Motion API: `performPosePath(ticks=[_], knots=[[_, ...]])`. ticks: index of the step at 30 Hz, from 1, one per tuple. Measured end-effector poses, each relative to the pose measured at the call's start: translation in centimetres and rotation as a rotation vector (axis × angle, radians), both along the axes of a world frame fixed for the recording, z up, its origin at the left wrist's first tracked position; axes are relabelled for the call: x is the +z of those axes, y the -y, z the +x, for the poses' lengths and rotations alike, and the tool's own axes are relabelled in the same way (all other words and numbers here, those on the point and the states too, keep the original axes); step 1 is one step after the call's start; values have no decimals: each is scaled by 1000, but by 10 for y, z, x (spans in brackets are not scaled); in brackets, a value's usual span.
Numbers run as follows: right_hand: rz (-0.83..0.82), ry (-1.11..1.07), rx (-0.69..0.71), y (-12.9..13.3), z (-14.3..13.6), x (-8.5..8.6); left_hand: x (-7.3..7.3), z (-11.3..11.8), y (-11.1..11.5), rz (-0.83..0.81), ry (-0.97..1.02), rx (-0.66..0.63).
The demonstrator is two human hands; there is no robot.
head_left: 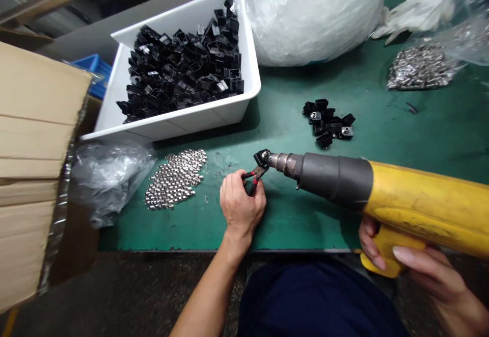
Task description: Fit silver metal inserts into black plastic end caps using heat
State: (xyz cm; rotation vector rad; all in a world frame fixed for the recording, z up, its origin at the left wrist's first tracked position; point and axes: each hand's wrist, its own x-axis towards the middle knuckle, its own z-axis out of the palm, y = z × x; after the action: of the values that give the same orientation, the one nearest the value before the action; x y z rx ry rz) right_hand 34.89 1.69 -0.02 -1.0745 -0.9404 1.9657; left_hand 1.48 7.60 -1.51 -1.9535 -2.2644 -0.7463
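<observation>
My left hand is closed around the handles of small pliers with red and black grips. The pliers' jaws meet a small black plastic cap that has a metal piece at it. My right hand grips the handle of a yellow heat gun. The gun's stepped metal nozzle points left, its tip right at the cap. Left of my left hand, many small silver metal terminals lie in rows on the green table. Beyond the gun's barrel sits a loose pile of black caps, some with metal fitted.
A white bin full of black caps stands at the back left. Around it are a large clear plastic bag, a crumpled bag and a cardboard box. At the back right lie a bag of metal parts and a white glove.
</observation>
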Motion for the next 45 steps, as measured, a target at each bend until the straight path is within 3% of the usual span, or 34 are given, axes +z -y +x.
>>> performPosePath(ticks=[9,21,45], knots=[[5,69,9,1,-3,7,-1,0,0,5,36,9],[54,-63,79,4,4,-10,-1,0,0,21,34,12],[23,-80,59,6,4,-8,-1,0,1,35,70,2]])
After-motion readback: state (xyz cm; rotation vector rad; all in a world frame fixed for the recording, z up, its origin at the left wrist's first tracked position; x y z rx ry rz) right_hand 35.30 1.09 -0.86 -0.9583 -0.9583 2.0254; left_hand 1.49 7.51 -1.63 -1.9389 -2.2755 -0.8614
